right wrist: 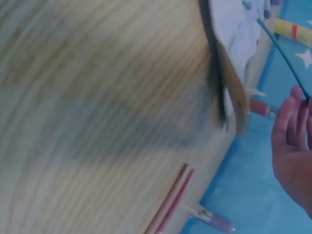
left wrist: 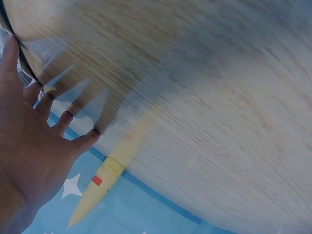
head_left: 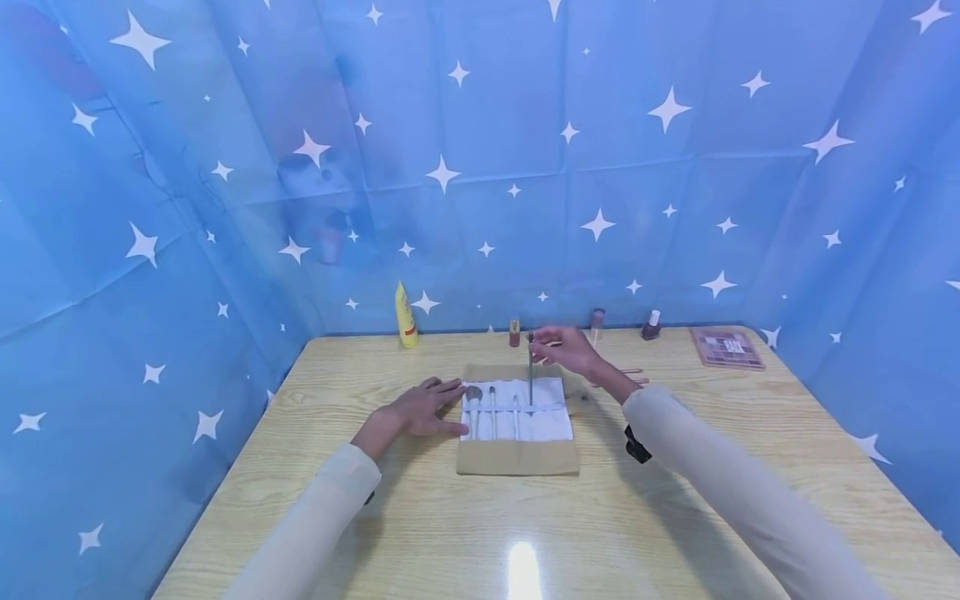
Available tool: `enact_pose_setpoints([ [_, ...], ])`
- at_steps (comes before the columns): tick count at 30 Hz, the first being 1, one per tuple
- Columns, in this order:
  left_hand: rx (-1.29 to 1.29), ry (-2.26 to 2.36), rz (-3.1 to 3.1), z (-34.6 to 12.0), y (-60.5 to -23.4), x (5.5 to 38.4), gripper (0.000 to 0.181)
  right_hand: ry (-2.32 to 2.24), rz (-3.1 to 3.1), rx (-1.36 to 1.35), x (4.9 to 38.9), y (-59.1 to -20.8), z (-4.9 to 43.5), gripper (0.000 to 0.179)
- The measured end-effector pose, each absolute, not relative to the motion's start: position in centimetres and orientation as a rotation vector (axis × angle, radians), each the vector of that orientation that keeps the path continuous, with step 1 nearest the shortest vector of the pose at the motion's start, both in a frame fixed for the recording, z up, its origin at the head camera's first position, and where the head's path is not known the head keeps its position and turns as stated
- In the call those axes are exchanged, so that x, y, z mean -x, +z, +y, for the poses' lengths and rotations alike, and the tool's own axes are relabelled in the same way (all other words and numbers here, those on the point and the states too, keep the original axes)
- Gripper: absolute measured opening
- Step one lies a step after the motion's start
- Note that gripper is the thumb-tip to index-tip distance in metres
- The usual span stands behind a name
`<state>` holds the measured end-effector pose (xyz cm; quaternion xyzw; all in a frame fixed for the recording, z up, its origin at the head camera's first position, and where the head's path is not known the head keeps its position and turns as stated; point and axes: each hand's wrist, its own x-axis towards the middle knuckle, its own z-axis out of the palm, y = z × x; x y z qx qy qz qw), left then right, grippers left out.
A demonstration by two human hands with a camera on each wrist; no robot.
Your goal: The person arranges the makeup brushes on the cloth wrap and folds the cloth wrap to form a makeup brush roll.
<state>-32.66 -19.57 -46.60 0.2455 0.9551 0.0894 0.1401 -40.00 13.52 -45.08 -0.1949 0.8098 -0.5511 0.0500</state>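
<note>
A tan makeup brush roll (head_left: 517,459) lies unfolded on the table, its white inner pockets facing up. Several brushes stand in its slots, among them a fluffy-headed brush (head_left: 473,395) at the left side. With spread, straight fingers, my left hand (head_left: 422,410) rests at the roll's left edge. My right hand (head_left: 567,349) pinches the top of a slim dark makeup brush (head_left: 531,379) and holds it upright over the right part of the roll. That brush's lower end meets the pocket band; the right wrist view shows its thin shaft (right wrist: 286,57) running from the white cloth to my fingertips.
Along the back edge stand a yellow tube (head_left: 406,317), a small red bottle (head_left: 514,333), a lip gloss tube (head_left: 597,325) and a dark nail polish bottle (head_left: 651,327). A palette (head_left: 726,347) lies back right. Pink sticks (right wrist: 170,200) lie right of the roll.
</note>
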Motion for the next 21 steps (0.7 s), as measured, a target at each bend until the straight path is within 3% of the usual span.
enact_pose_setpoints([
  [21,-0.666,0.29,2.75,-19.5,-46.4,32.5,0.09,-1.474,2.507,0.575,38.2,-47.9,13.9,0.037],
])
